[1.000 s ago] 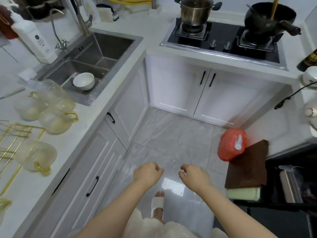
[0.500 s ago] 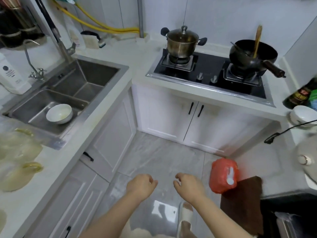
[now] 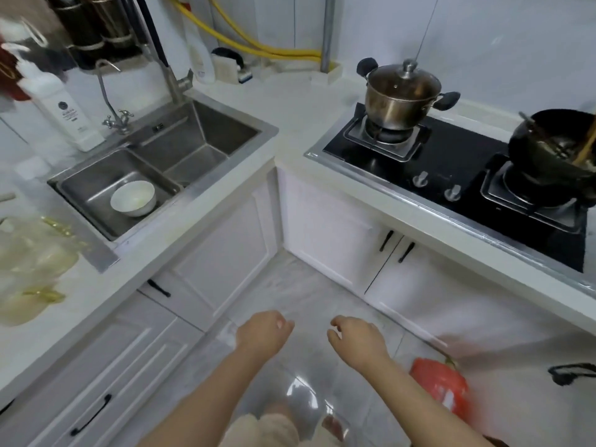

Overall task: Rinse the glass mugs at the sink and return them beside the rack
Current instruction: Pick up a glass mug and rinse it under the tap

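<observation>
Blurred glass mugs with gold handles lie on the white counter at the far left, just left of the steel sink. A white bowl sits in the sink's near basin. The tap rises behind the far basin. My left hand and my right hand hang side by side over the floor, low in the middle, fingers loosely curled with nothing in them. Both are well away from the mugs and the sink. The rack is out of view.
A white soap bottle stands behind the sink. On the black hob at the right are a lidded steel pot and a dark wok. A red bag lies on the grey floor at the lower right.
The view has tilted up and swung back to the left; the sink and mugs shifted accordingly. My hands stay curled and empty, keeping the same pose in front of me.
</observation>
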`<state>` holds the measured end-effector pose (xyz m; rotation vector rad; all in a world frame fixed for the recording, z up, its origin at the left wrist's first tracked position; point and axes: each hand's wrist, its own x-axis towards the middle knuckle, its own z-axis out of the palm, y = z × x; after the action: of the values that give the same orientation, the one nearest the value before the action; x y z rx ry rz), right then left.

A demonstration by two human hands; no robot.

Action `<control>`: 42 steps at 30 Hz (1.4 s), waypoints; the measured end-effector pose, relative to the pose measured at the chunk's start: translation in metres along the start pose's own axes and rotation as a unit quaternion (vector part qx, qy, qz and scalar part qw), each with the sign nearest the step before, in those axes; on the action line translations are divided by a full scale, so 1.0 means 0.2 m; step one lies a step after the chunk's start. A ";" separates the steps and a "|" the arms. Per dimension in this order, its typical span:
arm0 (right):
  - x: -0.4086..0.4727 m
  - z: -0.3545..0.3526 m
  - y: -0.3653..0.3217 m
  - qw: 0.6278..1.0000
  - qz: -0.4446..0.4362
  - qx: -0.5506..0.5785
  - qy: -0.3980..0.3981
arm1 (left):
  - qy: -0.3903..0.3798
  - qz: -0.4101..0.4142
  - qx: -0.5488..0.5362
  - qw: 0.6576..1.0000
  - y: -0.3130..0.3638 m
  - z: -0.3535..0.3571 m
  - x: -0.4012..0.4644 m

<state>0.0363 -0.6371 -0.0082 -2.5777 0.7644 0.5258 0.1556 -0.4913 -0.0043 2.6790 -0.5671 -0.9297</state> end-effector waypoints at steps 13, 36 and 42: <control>0.48 -0.15 -0.08 0.995 -0.076 -0.040 -0.043 | 0.013 -0.072 -0.015 0.997 0.04 -0.18 0.32; 1.42 -0.66 -0.41 0.971 -0.220 -0.089 -0.040 | 0.057 -0.175 -0.120 0.975 0.07 -0.64 0.98; 1.75 -0.82 -0.43 0.956 -0.267 -0.117 -0.044 | 0.091 -0.213 -0.135 0.963 0.24 -0.75 1.16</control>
<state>0.3971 -0.7983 -0.0053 -2.7917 -0.0455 0.5716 0.4050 -0.6198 0.0027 2.6336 0.1758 -0.7739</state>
